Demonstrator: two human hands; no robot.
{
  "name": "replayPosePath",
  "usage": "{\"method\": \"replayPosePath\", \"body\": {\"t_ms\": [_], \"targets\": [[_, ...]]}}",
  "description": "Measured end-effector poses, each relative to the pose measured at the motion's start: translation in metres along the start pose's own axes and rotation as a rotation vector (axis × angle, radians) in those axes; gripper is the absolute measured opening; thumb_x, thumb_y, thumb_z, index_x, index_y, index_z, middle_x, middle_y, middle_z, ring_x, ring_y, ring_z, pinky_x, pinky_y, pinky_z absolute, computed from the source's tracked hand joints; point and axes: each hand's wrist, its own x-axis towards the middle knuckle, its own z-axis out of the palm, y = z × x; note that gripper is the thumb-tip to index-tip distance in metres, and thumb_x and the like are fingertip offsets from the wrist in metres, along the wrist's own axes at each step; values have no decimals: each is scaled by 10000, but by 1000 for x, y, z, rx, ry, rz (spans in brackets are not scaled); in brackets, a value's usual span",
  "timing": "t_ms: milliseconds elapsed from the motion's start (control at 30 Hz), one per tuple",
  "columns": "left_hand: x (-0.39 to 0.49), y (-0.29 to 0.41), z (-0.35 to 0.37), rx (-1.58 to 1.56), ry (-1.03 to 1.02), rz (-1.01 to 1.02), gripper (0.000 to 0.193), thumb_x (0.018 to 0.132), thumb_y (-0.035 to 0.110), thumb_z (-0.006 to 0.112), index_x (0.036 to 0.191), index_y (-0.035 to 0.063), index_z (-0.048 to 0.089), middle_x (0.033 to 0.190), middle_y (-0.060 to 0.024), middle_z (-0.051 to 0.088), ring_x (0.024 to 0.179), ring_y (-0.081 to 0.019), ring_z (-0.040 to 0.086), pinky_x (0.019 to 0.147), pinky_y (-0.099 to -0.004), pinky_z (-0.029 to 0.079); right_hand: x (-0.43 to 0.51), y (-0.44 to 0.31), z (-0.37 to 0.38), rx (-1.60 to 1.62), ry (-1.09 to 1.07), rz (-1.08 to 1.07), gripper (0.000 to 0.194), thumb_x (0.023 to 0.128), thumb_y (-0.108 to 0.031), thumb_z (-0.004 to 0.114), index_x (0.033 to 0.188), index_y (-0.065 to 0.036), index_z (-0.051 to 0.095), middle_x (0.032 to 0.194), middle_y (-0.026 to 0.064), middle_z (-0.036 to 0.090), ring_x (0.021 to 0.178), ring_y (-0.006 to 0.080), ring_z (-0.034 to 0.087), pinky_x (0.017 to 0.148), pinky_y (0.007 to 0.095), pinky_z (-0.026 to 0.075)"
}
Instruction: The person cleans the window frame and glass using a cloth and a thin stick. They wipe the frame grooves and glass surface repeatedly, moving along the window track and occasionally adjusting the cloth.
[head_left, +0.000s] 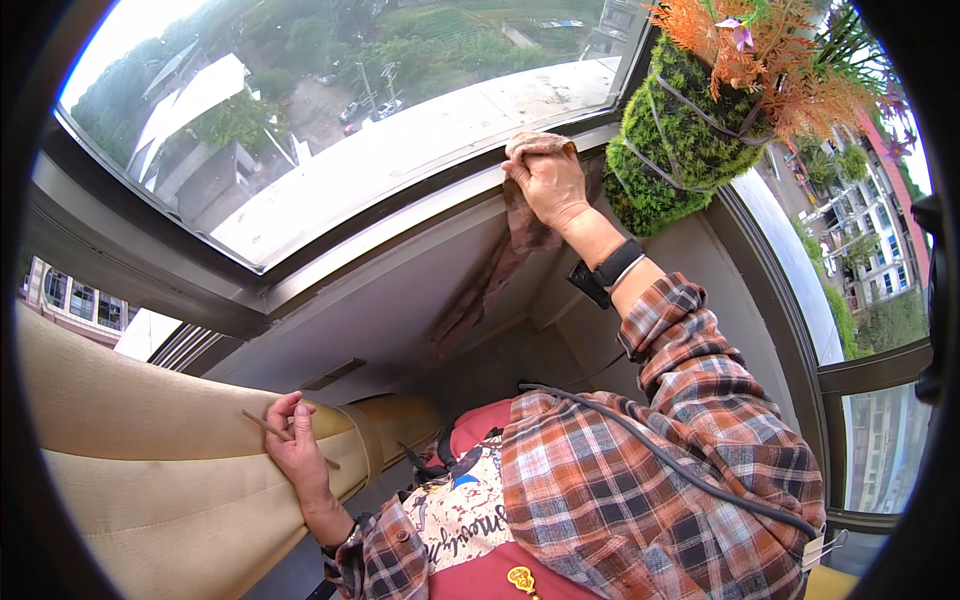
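My right hand (551, 184) is closed on a brownish-pink cloth (536, 225), pressed against the lower frame of a large window (405, 206). Part of the cloth shows above my fingers, and a long end hangs down along the wall below the sill. At the lower left, my left hand (296, 446) holds a thin brown stick (262, 425) between thumb and fingers, in front of a beige curtain (187, 427). The stick comes out on both sides of that hand.
A moss-covered planter (667, 142) with orange foliage and purple flowers hangs just right of my right hand. A band (364, 442) gathers the curtain. A dark cable (675, 465) runs across my plaid shirt. More window frames (780, 285) stand at the right.
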Motion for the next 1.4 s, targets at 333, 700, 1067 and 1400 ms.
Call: {"method": "replayPosePath", "body": {"t_ms": [333,700,1067,1400], "targets": [[1,-11,8,-51,-57,-46,146,959,61,557,1069,-21,608,908,-52,614,826,-125,578,765,-258,475,10,16,40,166,203,172,296,909,-401,603,824,-143,720,829,87,685,885,311,614,901,480,353],[2,-17,8,-65,-60,-90,142,961,52,548,1070,-18,606,944,-50,599,819,-118,563,773,-249,462,23,-112,27,1502,-105,540,343,1047,-272,434,842,-36,575,752,42,588,724,125,569,661,273,468],[9,-19,8,-102,-70,-69,149,961,74,561,1075,-8,612,859,-33,596,796,-101,555,738,-229,446,47,-6,-10,205,830,246,300,1004,-186,523,1071,98,593,1021,180,665,926,298,615,833,391,475],[13,-25,14,-94,-73,-40,149,963,83,565,1074,-5,613,861,-30,597,787,-100,556,728,-231,450,92,109,12,469,558,1225,284,921,-189,452,1161,-58,532,1163,174,611,1115,320,574,985,383,417]]}}
